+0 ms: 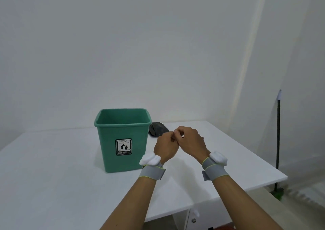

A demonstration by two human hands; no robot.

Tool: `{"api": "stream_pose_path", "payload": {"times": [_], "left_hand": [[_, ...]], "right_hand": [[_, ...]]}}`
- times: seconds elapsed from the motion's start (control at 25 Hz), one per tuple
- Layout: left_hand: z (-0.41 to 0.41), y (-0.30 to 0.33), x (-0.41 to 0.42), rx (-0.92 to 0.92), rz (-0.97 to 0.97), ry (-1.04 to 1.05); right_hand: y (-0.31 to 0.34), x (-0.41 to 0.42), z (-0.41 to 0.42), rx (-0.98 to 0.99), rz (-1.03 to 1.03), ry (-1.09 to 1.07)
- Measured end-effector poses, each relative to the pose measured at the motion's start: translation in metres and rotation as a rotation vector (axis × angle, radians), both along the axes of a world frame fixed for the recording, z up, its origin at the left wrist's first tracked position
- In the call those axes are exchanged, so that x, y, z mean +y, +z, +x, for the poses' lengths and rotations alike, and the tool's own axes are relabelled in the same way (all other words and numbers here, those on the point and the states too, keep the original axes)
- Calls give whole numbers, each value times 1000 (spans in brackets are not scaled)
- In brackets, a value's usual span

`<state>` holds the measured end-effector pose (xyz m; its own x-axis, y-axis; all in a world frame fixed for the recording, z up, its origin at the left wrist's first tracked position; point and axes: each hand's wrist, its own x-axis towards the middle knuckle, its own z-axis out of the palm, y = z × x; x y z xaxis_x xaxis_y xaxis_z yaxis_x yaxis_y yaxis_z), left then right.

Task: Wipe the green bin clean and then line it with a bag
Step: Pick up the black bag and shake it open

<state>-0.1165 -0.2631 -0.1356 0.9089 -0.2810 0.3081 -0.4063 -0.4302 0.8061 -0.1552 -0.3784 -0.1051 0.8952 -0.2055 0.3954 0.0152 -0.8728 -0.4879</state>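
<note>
Head view, green bin (123, 140) upright left of both curled, touching hands, left hand (166, 149), right hand (190, 142), nothing visibly held

Colours on the white counter

The bin (123, 140) is green all over, inside and out, and it has a black sticker (123, 146) with white letters and a small white picture of a person at a bin. The counter (52, 177) is plain white, and the wall (123, 45) behind it is white too. A dark grey, almost black bag (158, 129) lies to the right of the bin. Each wrist wears a grey band (152, 173) with a thin yellow-green edge and a white lump on top. A thin black pole (278, 133) with a white tip stands at the far right.
</note>
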Motion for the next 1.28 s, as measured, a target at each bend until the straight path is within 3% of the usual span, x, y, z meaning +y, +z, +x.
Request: {"api": "stream_pose_path", "payload": {"times": [0.24, 0.48, 0.68, 1.0, 1.28], "left_hand": [[61, -28, -22, 88, -112, 92], [140, -65, -47, 200, -117, 384], [184, -76, -62, 231, -271, 563], [213, -92, -64, 300, -318, 618], [210, -87, -62, 327, -243, 596]], "right_hand": [[-23, -15, 79, 39, 70, 68], [-53, -25, 169, 100, 77, 60], [-63, -29, 231, 181, 71, 43], [-96, -32, 280, 344, 7, 10], [-105, -32, 280, 290, 84, 52]]}}
